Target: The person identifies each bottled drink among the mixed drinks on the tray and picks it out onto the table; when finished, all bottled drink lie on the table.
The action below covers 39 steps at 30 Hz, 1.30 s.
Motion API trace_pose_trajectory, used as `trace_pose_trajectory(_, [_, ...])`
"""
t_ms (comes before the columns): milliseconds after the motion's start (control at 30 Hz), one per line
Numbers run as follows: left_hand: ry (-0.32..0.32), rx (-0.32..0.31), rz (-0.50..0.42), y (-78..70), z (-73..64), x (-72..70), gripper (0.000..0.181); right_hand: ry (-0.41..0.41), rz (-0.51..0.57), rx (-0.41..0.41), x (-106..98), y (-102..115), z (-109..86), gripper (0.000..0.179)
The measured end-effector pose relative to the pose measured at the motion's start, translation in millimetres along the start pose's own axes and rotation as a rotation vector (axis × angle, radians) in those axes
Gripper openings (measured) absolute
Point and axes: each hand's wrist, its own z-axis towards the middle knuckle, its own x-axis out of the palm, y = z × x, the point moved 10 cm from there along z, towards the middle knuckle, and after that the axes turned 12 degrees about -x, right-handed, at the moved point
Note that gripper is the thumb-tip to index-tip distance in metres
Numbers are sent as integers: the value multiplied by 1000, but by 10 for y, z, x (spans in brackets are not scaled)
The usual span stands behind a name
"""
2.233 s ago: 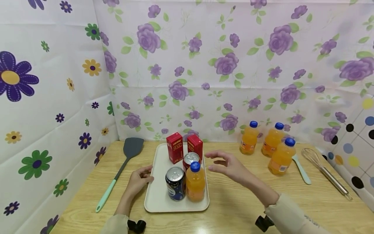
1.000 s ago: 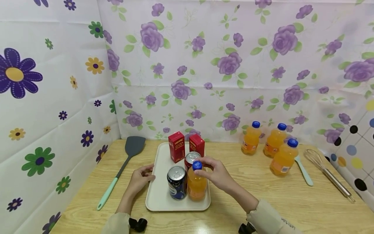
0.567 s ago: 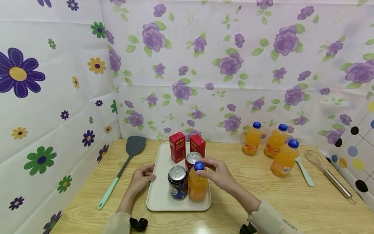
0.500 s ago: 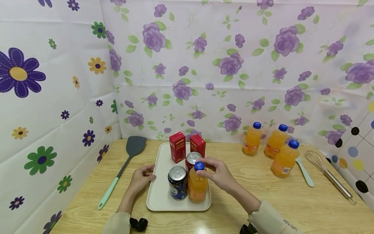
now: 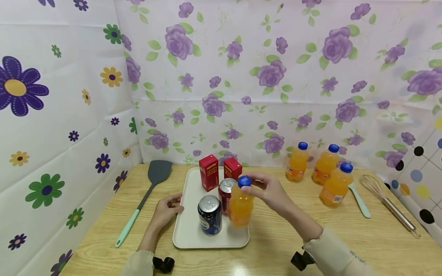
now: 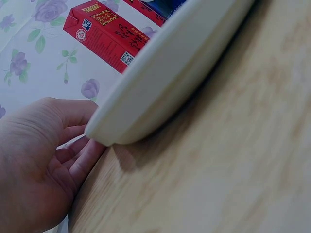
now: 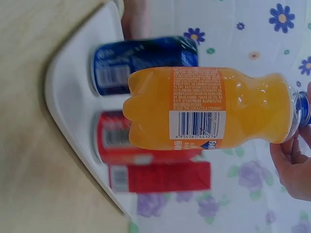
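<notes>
My right hand (image 5: 272, 191) pinches an orange soda bottle (image 5: 241, 207) by its blue cap and neck. In the right wrist view the soda bottle (image 7: 209, 109) hangs clear above the tray, nearly upright. At the left side of the cream tray (image 5: 188, 230), my left hand (image 5: 166, 210) holds the rim between thumb and fingers; the left wrist view shows the fingers at the tray's edge (image 6: 160, 77). On the tray stand a dark blue can (image 5: 210, 216), a red can (image 5: 225, 195) partly behind the bottle, and two red drink cartons, one left (image 5: 208, 174) and one right (image 5: 232, 168).
Three more orange soda bottles (image 5: 335, 188) stand at the back right. Beside them lie a pale green-handled utensil (image 5: 360, 201), partly hidden, and a whisk (image 5: 390, 205). A spatula (image 5: 145, 197) lies left of the tray. Patterned cloth walls (image 5: 241, 84) close off the back and sides.
My right hand reached in from the right, took the soda bottle by its cap and has raised it off the tray, slightly rightward. The left hand stays at the tray's rim.
</notes>
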Motion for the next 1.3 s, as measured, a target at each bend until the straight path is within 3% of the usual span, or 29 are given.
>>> trace_pose_trajectory(367, [-1,21,5,-27,-55,-10,51,-167,-75,0,-773,140,-73,43])
trace_pose_trajectory(600, [-19,12,19,0,-64,-23,49,-248,-236,75,-1265,-26,-176,52])
trace_pose_trajectory(767, [-21,12,24,-15,-35,-9,48,-315,-247,100,-1542,-221,-258,43])
trace_pose_trajectory(867, [-21,10,23,-19,-27,-5,49,-346,-242,127,-1662,-362,-309,42])
trace_pose_trajectory(1067, [-19,12,21,-28,-39,-5,49,-384,-297,207,-1833,-617,-402,61])
trace_pose_trajectory(1300, [-17,8,13,-48,-57,-7,49,-426,-338,299,-1959,-842,-510,70])
